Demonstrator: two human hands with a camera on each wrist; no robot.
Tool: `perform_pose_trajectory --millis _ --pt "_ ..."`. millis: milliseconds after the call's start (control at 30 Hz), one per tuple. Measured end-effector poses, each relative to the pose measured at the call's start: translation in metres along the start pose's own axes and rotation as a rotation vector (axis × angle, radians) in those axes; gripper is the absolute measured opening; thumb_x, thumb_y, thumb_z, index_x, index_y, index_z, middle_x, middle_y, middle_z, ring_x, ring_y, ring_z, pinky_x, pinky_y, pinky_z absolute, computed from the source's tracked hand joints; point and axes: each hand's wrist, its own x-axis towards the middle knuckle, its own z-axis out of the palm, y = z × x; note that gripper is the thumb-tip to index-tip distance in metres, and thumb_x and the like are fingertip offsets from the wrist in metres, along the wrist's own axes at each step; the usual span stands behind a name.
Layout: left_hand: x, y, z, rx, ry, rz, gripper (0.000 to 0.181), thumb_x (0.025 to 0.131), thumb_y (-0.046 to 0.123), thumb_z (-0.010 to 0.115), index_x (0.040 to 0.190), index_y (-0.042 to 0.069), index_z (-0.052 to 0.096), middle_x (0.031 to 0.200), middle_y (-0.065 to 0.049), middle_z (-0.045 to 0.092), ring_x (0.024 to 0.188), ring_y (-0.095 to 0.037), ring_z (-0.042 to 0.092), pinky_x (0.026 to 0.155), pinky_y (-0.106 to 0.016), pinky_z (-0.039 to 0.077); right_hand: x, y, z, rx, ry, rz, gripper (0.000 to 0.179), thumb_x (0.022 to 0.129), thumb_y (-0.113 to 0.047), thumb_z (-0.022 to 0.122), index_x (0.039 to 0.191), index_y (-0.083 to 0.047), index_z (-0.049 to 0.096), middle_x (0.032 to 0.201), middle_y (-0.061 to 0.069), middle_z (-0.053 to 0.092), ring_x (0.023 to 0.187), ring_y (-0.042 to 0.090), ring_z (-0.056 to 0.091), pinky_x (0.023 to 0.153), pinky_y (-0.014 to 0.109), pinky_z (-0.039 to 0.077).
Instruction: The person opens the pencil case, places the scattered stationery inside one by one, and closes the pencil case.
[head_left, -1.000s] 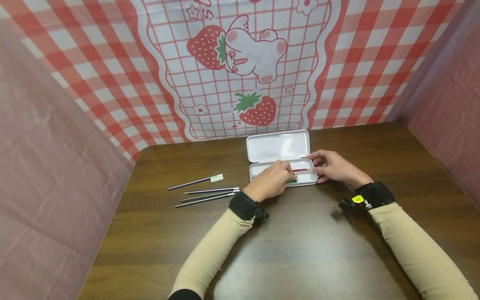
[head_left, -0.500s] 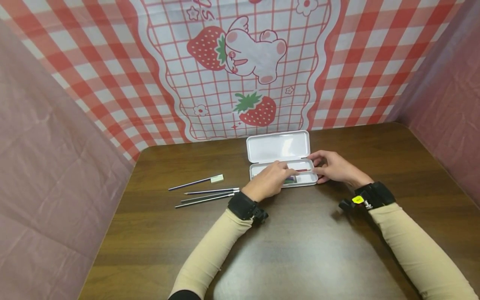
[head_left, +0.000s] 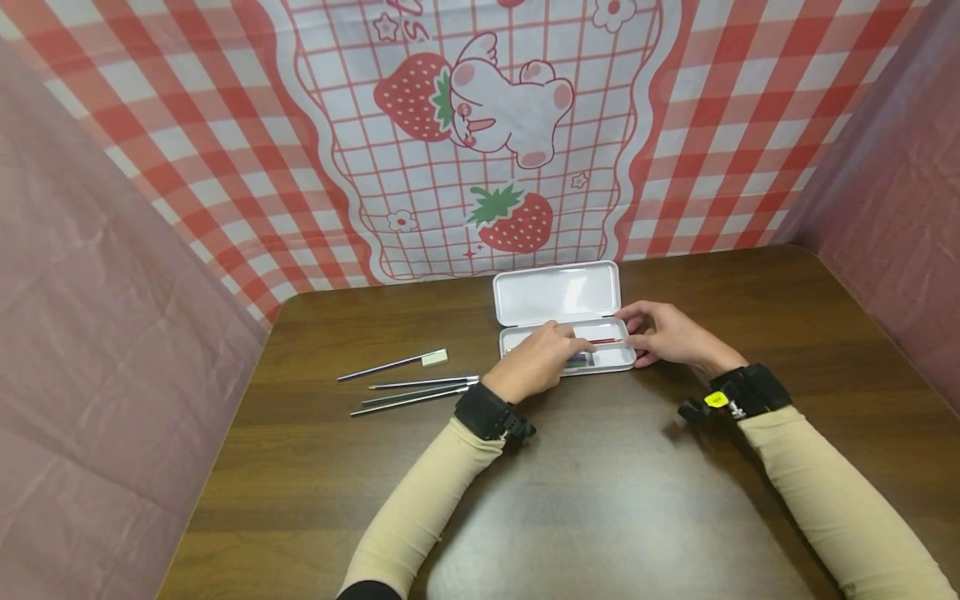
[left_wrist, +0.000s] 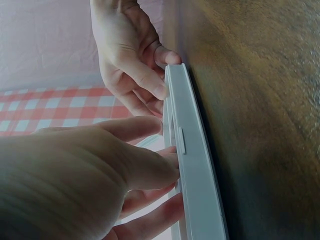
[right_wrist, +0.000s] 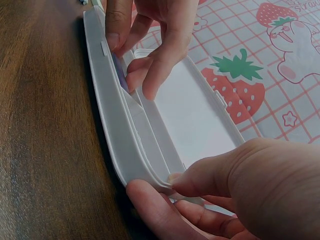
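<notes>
A white pencil case (head_left: 626, 361) lies on the table with its lid (head_left: 555, 293) raised at the back. My left hand (head_left: 536, 357) reaches into its front compartment. Thumb and fingers pinch a small purple-and-green block with a pale end, apparently an eraser (right_wrist: 119, 70), seen between them in the right wrist view; much of it is hidden. At the case's right end, my right hand (head_left: 663, 336) holds the wall, thumb on the rim and fingers outside. A red pencil (head_left: 603, 341) lies in the back compartment, partly covered by the left hand.
Left of the case, several pencils lie on the brown table (head_left: 600, 500): a blue pencil (head_left: 378, 367) touching a pale eraser (head_left: 433, 357), another blue pencil (head_left: 420, 384) and dark ones (head_left: 405, 403) below. A checked strawberry cloth (head_left: 517, 221) hangs behind.
The left hand has shifted slightly left inside the case, its index finger now further over the block. Between the last two frames it barely moves. The right hand stays on the case end.
</notes>
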Motion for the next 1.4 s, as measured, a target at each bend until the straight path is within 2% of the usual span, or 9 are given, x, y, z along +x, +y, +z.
perform_pose_trajectory --millis 233,400,467,567,700,800,967,1033,1400 --pt "-0.001 0.000 -0.001 0.007 0.012 0.017 0.047 0.100 0.007 0.079 0.142 0.029 0.078 0.119 0.004 0.080 0.111 -0.018 0.074 0.103 -0.034 0.060 0.001 0.000 0.001 0.009 0.001 -0.004 0.052 0.107 0.002 0.066 0.156 0.014 0.050 0.129 0.031 0.057 0.094 0.022 0.066 0.068 0.029 0.068" --pt "0.000 0.001 -0.006 -0.077 0.000 0.015 0.043 0.102 0.006 0.074 0.140 0.026 0.080 0.121 0.002 0.080 0.114 -0.019 0.075 0.105 -0.035 0.060 0.001 0.000 0.001 0.016 0.001 0.006 0.052 0.107 0.002 0.066 0.156 0.014 0.050 0.129 0.031 0.056 0.092 0.021 0.066 0.068 0.029 0.068" --pt "-0.001 0.004 -0.012 -0.123 -0.014 -0.004 0.042 0.104 0.007 0.071 0.140 0.025 0.080 0.123 -0.001 0.080 0.116 -0.021 0.074 0.107 -0.036 0.059 0.001 0.001 0.001 0.017 0.000 0.007 0.052 0.107 0.002 0.066 0.156 0.014 0.050 0.129 0.031 0.056 0.092 0.020 0.067 0.068 0.029 0.068" --pt "-0.005 0.017 -0.034 -0.106 -0.034 -0.035 0.039 0.106 0.010 0.068 0.140 0.025 0.080 0.128 -0.002 0.080 0.119 -0.022 0.073 0.105 -0.035 0.060 0.002 0.001 0.000 0.017 0.001 0.005 0.052 0.107 0.002 0.066 0.156 0.014 0.050 0.130 0.031 0.056 0.090 0.019 0.067 0.068 0.030 0.068" --pt "-0.008 0.026 -0.056 -0.061 -0.010 -0.022 0.038 0.106 0.015 0.068 0.140 0.027 0.080 0.131 0.001 0.078 0.119 -0.018 0.070 0.097 -0.036 0.062 0.002 0.002 0.000 0.022 0.001 0.008 0.052 0.107 0.002 0.065 0.156 0.014 0.050 0.131 0.032 0.056 0.086 0.018 0.068 0.067 0.031 0.068" --pt "-0.006 0.020 -0.051 -0.075 0.031 0.007 0.037 0.105 0.018 0.067 0.139 0.028 0.081 0.130 0.004 0.077 0.117 -0.015 0.068 0.092 -0.038 0.061 0.001 0.002 0.000 0.026 0.003 0.013 0.052 0.108 0.002 0.065 0.156 0.014 0.049 0.131 0.033 0.055 0.085 0.018 0.068 0.068 0.032 0.069" --pt "-0.012 0.030 -0.073 -0.072 0.031 0.000 0.034 0.105 0.016 0.069 0.136 0.022 0.082 0.130 0.000 0.078 0.116 -0.020 0.069 0.092 -0.037 0.061 0.001 0.002 -0.001 0.027 0.006 0.014 0.052 0.108 0.002 0.065 0.156 0.014 0.050 0.131 0.032 0.055 0.085 0.018 0.068 0.067 0.031 0.068" --pt "-0.017 0.037 -0.087 -0.071 0.020 -0.007 0.034 0.106 0.013 0.070 0.136 0.019 0.082 0.131 -0.003 0.078 0.119 -0.023 0.071 0.095 -0.036 0.062 0.001 0.003 -0.001 0.029 0.007 0.012 0.052 0.108 0.002 0.065 0.155 0.014 0.050 0.130 0.032 0.055 0.085 0.018 0.068 0.067 0.031 0.068" --pt "-0.026 0.037 -0.090 -0.040 0.027 -0.020 0.032 0.107 0.014 0.069 0.134 0.023 0.083 0.130 0.000 0.077 0.122 -0.020 0.070 0.094 -0.037 0.060 0.003 0.002 0.001 0.020 0.004 0.015 0.053 0.107 0.001 0.066 0.156 0.013 0.050 0.131 0.031 0.056 0.091 0.021 0.067 0.068 0.030 0.068"
